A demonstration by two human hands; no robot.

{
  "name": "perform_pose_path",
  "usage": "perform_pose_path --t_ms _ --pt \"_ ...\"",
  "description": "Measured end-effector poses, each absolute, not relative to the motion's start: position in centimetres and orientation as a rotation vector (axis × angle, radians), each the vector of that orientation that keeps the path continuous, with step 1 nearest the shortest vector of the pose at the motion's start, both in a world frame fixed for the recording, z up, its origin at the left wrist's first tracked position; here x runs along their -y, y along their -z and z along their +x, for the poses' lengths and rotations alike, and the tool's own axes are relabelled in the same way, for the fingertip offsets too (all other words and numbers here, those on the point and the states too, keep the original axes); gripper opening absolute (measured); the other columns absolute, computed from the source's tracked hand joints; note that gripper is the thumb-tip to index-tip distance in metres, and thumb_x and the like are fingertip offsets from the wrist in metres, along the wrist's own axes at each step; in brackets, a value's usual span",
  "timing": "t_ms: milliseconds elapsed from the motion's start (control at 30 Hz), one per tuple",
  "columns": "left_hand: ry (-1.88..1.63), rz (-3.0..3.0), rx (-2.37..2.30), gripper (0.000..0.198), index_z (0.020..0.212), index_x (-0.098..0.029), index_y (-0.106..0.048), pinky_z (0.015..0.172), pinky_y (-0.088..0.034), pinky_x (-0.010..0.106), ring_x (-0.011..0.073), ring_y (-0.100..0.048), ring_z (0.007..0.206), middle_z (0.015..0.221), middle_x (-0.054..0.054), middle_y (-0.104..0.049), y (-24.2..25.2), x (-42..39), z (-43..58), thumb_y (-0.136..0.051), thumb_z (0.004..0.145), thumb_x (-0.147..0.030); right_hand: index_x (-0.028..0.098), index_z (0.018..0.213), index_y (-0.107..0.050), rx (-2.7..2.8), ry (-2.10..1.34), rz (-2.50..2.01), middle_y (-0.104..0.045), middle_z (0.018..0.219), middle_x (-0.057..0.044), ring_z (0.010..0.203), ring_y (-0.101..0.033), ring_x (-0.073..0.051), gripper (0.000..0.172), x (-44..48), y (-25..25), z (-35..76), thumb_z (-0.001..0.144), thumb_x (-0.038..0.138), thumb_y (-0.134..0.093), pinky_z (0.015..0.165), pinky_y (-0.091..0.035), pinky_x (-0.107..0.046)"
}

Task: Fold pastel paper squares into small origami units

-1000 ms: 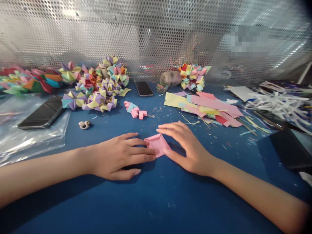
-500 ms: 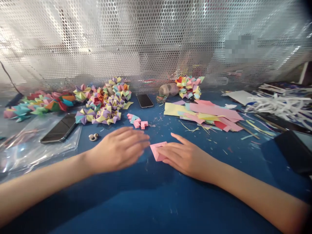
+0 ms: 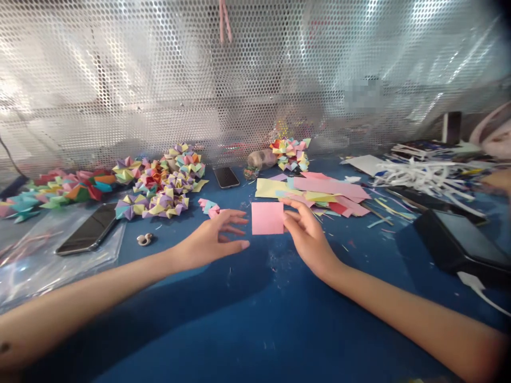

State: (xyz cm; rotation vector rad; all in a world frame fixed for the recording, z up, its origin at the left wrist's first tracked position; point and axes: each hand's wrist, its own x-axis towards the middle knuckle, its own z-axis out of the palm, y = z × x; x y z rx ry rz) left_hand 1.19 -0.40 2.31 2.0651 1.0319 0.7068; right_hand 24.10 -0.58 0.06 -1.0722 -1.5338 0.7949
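Observation:
A pink square of paper [image 3: 267,218] is held up by its right edge, pinched between the thumb and fingers of my right hand [image 3: 313,239]. Its face looks flat and plain. To its left, my left hand [image 3: 213,238] hovers with fingers spread and nothing in them, apart from the paper. Small folded pink and blue paper pieces [image 3: 207,206] lie just behind my left hand, which hides part of them.
Folded paper clusters [image 3: 163,181] stand at the back left, another cluster [image 3: 290,154] at the back centre. Coloured paper strips [image 3: 319,190] lie behind my right hand. Phones [image 3: 88,229] rest left and back. A black device [image 3: 463,244] and white shreds [image 3: 423,178] are at right.
My right hand has lifted the pink paper off the table, and it now faces me as a square. My left hand has opened its fingers. The view has shifted slightly right.

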Motion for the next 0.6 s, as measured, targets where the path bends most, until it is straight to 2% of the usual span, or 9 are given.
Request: perform_pose_path --t_ms 100,200,300,400,500,600 --pt "-0.689 1.661 -0.993 0.053 0.125 -0.02 -0.043 0.078 -0.054 0.034 0.0199 -0.064 0.098 0.126 0.013 -0.056 -1.9 0.1 2.7 -0.067 0.078 -0.03 0.025 0.116 -0.049 1.444 -0.898 -1.077 -0.065 0.084 -0.002 0.071 -0.061 -0.017 0.031 0.1 0.1 24.1 0.087 0.035 -0.051 0.064 -0.05 -0.031" --pt "-0.684 1.426 -0.977 0.045 0.116 -0.017 -0.05 0.068 -0.054 0.027 0.0181 -0.066 0.09 0.113 0.011 -0.063 -1.8 -0.2 3.7 -0.068 0.077 -0.027 0.025 0.115 -0.049 1.414 -0.996 -1.064 -0.065 0.081 -0.001 0.071 -0.061 -0.016 0.032 -0.1 0.1 24.1 0.084 0.034 -0.053 0.066 -0.049 -0.031" --pt "-0.734 1.393 -0.959 0.032 0.103 -0.015 -0.06 0.065 -0.054 0.023 0.0143 -0.065 0.083 0.095 0.006 -0.067 -1.7 -0.5 4.0 -0.068 0.078 -0.032 0.023 0.104 -0.054 1.505 -1.081 -1.11 -0.064 0.073 0.001 0.066 -0.059 -0.014 0.023 0.0 0.1 24.1 0.082 0.032 -0.055 0.062 -0.047 -0.028" --pt "-0.769 1.372 -0.978 0.026 0.093 -0.014 -0.066 0.062 -0.053 0.02 0.0101 -0.06 0.074 0.086 0.003 -0.065 -1.6 -0.8 3.7 -0.067 0.078 -0.035 0.021 0.086 -0.059 1.646 -1.057 -1.119 -0.066 0.079 -0.001 0.074 -0.061 -0.015 0.013 0.4 -0.2 24.0 0.079 0.031 -0.059 0.068 -0.047 -0.028" --pt "-0.754 1.362 -1.006 0.026 0.092 -0.014 -0.066 0.061 -0.051 0.019 0.0089 -0.059 0.072 0.084 0.002 -0.065 -1.6 -1.1 3.1 -0.068 0.078 -0.035 0.019 0.073 -0.063 1.785 -0.938 -1.081 -0.067 0.083 -0.003 0.081 -0.061 -0.016 0.016 0.5 -0.3 24.0 0.08 0.033 -0.058 0.074 -0.048 -0.03" --pt "-0.732 1.392 -1.029 0.028 0.093 -0.013 -0.062 0.061 -0.051 0.019 0.0088 -0.061 0.07 0.081 0.002 -0.065 -2.0 -1.4 2.8 -0.071 0.076 -0.034 0.018 0.075 -0.066 1.816 -0.929 -1.132 -0.067 0.081 -0.003 0.076 -0.063 -0.016 0.014 0.4 -0.2 24.0 0.078 0.03 -0.06 0.072 -0.05 -0.031"
